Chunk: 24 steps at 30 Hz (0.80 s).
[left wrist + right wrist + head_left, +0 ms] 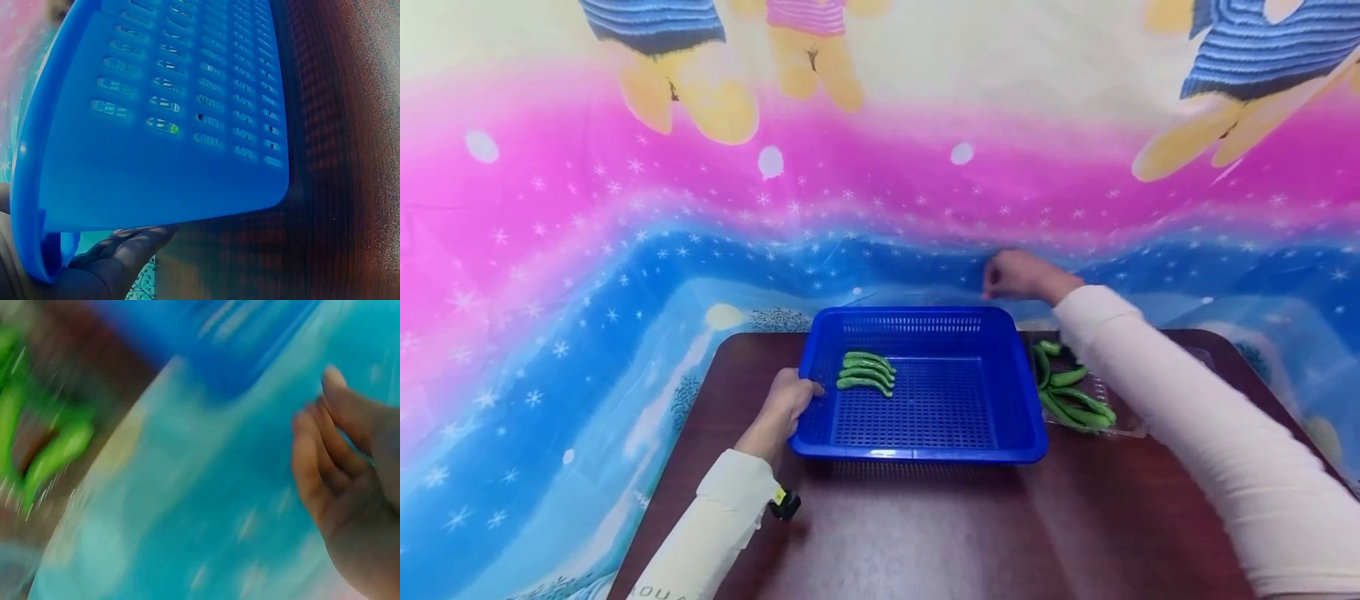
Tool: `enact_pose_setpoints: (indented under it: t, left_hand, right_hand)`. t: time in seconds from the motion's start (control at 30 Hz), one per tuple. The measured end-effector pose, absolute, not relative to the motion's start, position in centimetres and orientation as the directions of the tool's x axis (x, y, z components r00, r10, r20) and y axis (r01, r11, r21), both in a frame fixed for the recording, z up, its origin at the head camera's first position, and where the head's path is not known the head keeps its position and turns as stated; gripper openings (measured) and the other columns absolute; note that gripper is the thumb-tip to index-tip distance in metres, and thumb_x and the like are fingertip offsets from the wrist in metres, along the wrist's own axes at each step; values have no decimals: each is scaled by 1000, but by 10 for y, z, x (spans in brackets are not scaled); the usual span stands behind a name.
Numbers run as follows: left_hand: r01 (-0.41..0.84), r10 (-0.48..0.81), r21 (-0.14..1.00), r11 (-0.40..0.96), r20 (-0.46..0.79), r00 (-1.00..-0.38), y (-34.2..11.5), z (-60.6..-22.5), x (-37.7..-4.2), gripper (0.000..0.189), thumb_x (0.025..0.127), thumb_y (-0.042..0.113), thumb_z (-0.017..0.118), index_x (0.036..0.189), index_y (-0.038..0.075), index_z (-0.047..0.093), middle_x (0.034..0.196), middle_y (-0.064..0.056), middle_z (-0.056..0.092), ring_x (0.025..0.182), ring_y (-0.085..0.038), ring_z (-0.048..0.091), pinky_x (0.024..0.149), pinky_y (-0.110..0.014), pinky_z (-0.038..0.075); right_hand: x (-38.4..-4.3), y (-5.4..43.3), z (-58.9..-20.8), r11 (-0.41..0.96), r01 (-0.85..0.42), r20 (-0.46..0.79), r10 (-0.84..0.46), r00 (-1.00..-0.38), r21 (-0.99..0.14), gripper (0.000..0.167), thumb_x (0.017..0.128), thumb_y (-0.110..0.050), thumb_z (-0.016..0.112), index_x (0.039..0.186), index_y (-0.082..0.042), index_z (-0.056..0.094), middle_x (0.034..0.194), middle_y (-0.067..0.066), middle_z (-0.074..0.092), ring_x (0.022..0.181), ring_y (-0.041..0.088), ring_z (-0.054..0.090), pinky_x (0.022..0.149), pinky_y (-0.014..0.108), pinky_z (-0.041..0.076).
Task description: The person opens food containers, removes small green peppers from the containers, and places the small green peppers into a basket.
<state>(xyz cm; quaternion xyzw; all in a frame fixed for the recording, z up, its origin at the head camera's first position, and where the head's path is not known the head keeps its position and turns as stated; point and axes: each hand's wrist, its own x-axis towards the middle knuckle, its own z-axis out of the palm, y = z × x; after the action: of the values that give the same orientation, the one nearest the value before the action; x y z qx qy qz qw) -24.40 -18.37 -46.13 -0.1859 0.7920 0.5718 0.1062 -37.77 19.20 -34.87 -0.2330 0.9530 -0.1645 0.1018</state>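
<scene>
A blue plastic basket with slotted walls stands on the table. My left hand grips its left rim, thumb over the top; in the left wrist view, fingers reach beneath the rim outside the wall. Inside, at the left, several long, curved green peppers lie side by side. My right hand is raised beyond the basket's far right corner. Its fingers are loosely bent with nothing between them, as the right wrist view shows. More green peppers lie in a clear plastic tray right of the basket.
The dark reddish-brown table extends in front of the basket. A patterned cloth with pink and blue bands hangs behind it. My right sleeve crosses over the tray and hides part of it. A small black device sits at my left cuff.
</scene>
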Motion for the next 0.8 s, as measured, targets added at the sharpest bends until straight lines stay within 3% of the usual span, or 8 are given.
enact_pose_setpoints:
  t: [0.17,0.37,0.57,0.73,0.8]
  left_hand:
    - [-425,-175,862,277,-390,-904,-185,-460,-243,42,93,-4,53,134,-10,54,131,-31,63,114,-43,67,98,-57,56]
    - [-421,-160,867,266,-391,-906,-184,-459,-241,40,93,-4,52,133,-11,54,130,-32,63,112,-43,67,96,-56,57]
    - [-406,-160,871,276,-375,-913,-185,-460,-240,40,93,-4,52,132,-11,55,129,-32,64,112,-43,67,98,-58,55]
    - [-404,-163,870,284,-371,-914,-185,-461,-242,41,92,-4,53,133,-11,55,130,-32,64,113,-43,67,99,-59,55]
    - [-404,-162,868,287,-372,-914,-185,-461,-243,41,92,-4,53,133,-11,56,131,-32,63,114,-43,66,100,-59,54]
  right_hand:
    - [-369,263,-350,846,-397,-234,-492,-838,-356,10,94,-8,69,100,0,70,97,15,72,82,22,66,76,39,59]
    - [-357,323,-373,863,-413,-208,-479,-853,-290,12,88,-6,75,99,-1,71,93,8,73,86,22,68,80,46,59]
    - [-346,348,-404,815,-524,-114,-562,-819,-249,19,78,6,77,94,-3,72,89,7,71,80,18,65,72,38,59]
    - [-336,354,-437,804,-577,-101,-592,-800,-141,28,77,6,81,102,0,72,96,11,72,85,26,68,71,42,59]
    - [-331,354,-448,810,-579,-115,-587,-802,-96,33,77,8,80,109,0,72,104,14,73,93,32,70,76,47,59]
